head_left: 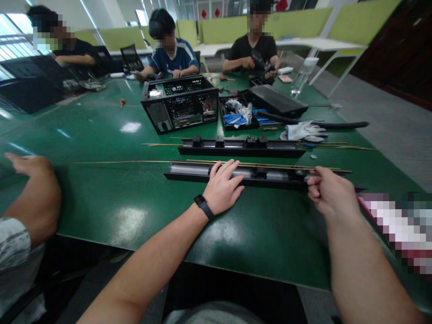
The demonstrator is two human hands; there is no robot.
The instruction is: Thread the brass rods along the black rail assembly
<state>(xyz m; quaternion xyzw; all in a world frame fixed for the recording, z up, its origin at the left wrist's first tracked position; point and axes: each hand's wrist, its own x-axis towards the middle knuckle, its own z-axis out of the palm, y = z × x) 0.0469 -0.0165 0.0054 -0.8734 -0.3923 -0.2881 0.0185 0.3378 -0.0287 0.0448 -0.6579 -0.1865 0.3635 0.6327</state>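
Observation:
A long black channel-shaped rail [189,175] lies across the table in front of me, with small black blocks in its groove. Thin brass-coloured rods [148,161] run along its far edge, one reaching well past its left end. My left hand [224,186], with a black watch at the wrist, rests palm down across the middle of the rail, fingers spread. At the rail's right end, my right hand [332,191] is closed, thumb and forefinger pinched beside the rods. What sits in that pinch is too small to make out.
Behind lies a second black rail [236,149] with blocks. Farther back are an opened computer case [182,105], a tray of gloves [239,112], a loose glove [305,132], a black tube [347,124] and a bottle [303,76]. Co-workers sit opposite; another person's arm [37,193] is at left.

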